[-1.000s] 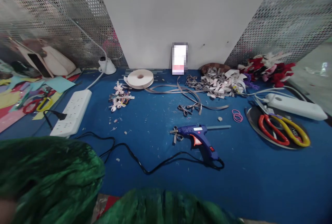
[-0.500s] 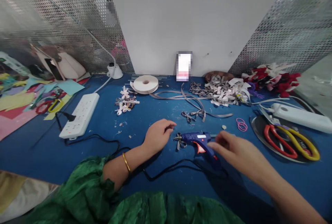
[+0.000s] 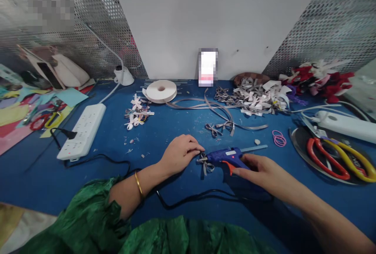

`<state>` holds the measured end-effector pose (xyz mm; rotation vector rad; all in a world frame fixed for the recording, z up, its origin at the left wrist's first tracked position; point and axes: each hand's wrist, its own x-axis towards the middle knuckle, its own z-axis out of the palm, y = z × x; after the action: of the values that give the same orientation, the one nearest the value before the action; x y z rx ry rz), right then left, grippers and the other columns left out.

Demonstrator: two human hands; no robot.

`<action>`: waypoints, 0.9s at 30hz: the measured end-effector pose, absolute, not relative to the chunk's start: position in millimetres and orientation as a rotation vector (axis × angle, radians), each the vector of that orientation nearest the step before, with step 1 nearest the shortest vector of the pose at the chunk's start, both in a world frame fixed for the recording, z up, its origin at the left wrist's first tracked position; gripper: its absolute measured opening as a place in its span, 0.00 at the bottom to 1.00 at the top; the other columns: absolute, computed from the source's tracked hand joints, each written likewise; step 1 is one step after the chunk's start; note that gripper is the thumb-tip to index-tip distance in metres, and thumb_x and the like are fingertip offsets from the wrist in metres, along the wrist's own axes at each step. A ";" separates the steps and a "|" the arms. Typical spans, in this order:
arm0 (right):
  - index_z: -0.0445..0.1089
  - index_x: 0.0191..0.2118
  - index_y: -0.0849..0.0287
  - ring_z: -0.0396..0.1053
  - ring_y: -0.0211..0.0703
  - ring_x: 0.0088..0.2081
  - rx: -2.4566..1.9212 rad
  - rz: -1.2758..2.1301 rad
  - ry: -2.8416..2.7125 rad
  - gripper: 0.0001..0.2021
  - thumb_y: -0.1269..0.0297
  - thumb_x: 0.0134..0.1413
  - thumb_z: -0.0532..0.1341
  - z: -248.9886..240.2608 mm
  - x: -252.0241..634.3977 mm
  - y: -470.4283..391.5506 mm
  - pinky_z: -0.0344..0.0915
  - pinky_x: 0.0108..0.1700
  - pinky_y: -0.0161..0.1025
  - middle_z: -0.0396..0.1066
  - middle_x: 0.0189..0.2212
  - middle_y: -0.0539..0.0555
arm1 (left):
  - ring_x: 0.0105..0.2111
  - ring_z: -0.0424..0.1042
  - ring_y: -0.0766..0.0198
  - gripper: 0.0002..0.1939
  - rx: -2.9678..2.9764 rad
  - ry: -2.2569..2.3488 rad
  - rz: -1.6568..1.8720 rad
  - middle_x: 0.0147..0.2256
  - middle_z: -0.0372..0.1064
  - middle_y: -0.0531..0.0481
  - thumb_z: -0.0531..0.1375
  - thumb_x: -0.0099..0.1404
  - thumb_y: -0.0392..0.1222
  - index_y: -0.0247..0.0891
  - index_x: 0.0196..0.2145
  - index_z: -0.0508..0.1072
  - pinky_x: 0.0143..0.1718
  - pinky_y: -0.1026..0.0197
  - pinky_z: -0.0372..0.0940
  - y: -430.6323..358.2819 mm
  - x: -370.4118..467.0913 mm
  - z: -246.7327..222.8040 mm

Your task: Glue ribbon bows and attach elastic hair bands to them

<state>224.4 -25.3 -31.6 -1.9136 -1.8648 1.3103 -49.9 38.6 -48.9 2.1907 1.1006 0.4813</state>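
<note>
A blue glue gun (image 3: 221,155) with an orange trigger and a clear glue stick points left over the blue table. My right hand (image 3: 255,167) is closed round its handle. The metal nozzle lies over a small grey ribbon bow (image 3: 208,167). My left hand (image 3: 182,153), with a gold bangle at the wrist, has its thumb and fingertips pressed together at the bow's upper left edge. More grey bows (image 3: 213,129) lie just behind, beside a loose grey ribbon.
A white ribbon roll (image 3: 161,91), a power strip (image 3: 84,130), a phone (image 3: 208,68), a pile of bows (image 3: 258,97), pink bands (image 3: 279,138) and red and yellow scissors (image 3: 329,160) surround the work area. A black cable crosses in front.
My right hand has closed on the glue gun's handle, where its fingers were only beside it. My left fingertips have come down to the bow. The view has shifted slightly.
</note>
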 end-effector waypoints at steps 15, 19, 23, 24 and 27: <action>0.67 0.33 0.56 0.59 0.38 0.29 -1.687 1.248 -1.816 0.19 0.44 0.58 0.59 -24.2 225.2 -31.2 0.59 0.31 0.36 0.64 0.28 0.49 | 0.34 0.76 0.60 0.15 1.748 1.082 0.494 0.32 0.80 0.48 0.60 0.66 0.50 0.36 0.35 0.81 0.38 0.62 0.67 40.4 -55.5 -38.1; 0.65 0.32 0.56 0.58 0.37 0.28 -1.668 1.215 -1.848 0.17 0.46 0.58 0.60 -24.1 223.9 -31.9 0.57 0.30 0.35 0.64 0.27 0.48 | 0.34 0.76 0.62 0.12 1.673 1.059 0.504 0.34 0.80 0.48 0.61 0.65 0.47 0.35 0.36 0.80 0.37 0.63 0.67 39.8 -54.4 -35.8; 0.64 0.31 0.56 0.59 0.37 0.28 -1.663 1.214 -1.837 0.18 0.46 0.58 0.60 -23.1 222.0 -32.1 0.57 0.29 0.35 0.65 0.27 0.48 | 0.31 0.74 0.63 0.09 1.660 1.047 0.500 0.30 0.78 0.49 0.63 0.62 0.44 0.35 0.33 0.79 0.36 0.63 0.67 38.6 -53.3 -34.1; 0.64 0.31 0.56 0.59 0.37 0.28 -1.663 1.214 -1.836 0.18 0.46 0.58 0.60 -22.7 221.6 -32.1 0.57 0.29 0.35 0.65 0.27 0.48 | 0.31 0.74 0.63 0.08 1.662 1.052 0.505 0.30 0.77 0.50 0.63 0.62 0.43 0.35 0.32 0.79 0.36 0.63 0.66 38.3 -52.9 -34.1; 0.64 0.31 0.56 0.60 0.38 0.28 -1.660 1.223 -1.810 0.17 0.46 0.57 0.61 -21.2 220.7 -31.8 0.57 0.29 0.35 0.65 0.27 0.48 | 0.31 0.73 0.64 0.08 1.679 1.087 0.538 0.30 0.76 0.50 0.60 0.63 0.41 0.35 0.32 0.76 0.37 0.62 0.66 37.7 -51.7 -34.6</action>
<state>220.7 -31.8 -21.2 -1.6597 -1.8102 1.2225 -51.7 37.7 -34.6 1.6794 1.0873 0.5384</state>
